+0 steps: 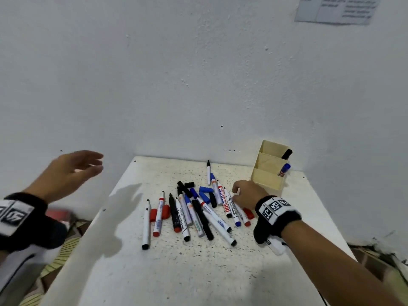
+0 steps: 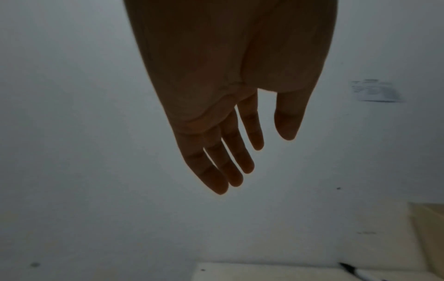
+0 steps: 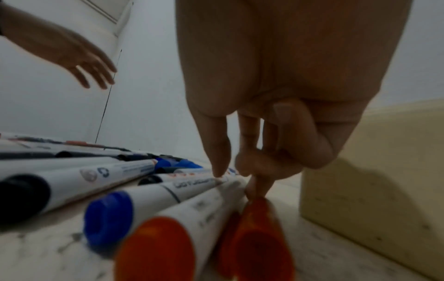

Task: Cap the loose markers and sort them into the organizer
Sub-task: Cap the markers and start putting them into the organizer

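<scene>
Several uncapped whiteboard markers (image 1: pixel 187 215) and loose caps lie piled mid-table. My right hand (image 1: pixel 235 196) is down at the pile's right side, fingers curled. In the right wrist view its thumb and a fingertip (image 3: pixel 257 188) pinch either side of a red-ended marker (image 3: pixel 192 218), with the fingertip also touching a loose red cap (image 3: pixel 257 237). A blue-ended marker (image 3: pixel 134 205) lies beside it. My left hand (image 1: pixel 88 164) hovers open and empty off the table's left edge, its fingers (image 2: pixel 240 161) straight. The cream organizer (image 1: pixel 269 173) holds a black marker (image 1: pixel 287 153) and a blue-capped one (image 1: pixel 284 170).
The white speckled table (image 1: pixel 176 272) butts against a white wall. The organizer's wall (image 3: pixel 372 171) stands just right of my right hand. Red caps (image 1: pixel 165 212), blue caps (image 1: pixel 205 189) and a black cap (image 1: pixel 189 184) lie among the markers. A paper sheet (image 1: pixel 335 9) hangs on the wall.
</scene>
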